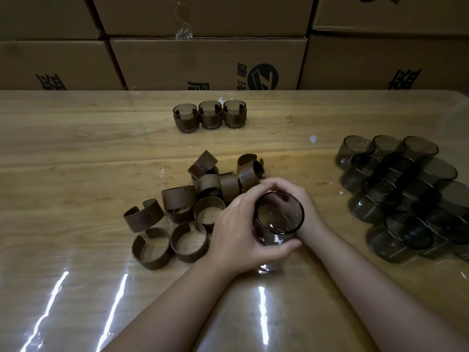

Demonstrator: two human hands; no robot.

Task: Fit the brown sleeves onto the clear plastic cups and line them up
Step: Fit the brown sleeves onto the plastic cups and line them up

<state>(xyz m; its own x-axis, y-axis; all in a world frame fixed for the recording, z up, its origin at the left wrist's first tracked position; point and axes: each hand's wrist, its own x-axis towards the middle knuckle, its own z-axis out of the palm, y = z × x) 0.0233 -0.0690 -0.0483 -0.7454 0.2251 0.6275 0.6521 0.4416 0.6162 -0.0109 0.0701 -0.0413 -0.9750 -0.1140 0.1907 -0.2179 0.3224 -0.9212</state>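
Cup (278,219): gripped by my left hand (237,235) and right hand (302,207), centre table (76,138).
Sleeves (182,207): piled left, touching my left hand.
Open room: bare wood before three finished cups (209,115).

Dim, warm-toned shot; white glare streaks lay along the table's (76,138) near edge, wide-angle bending at frame edges, focus soft.
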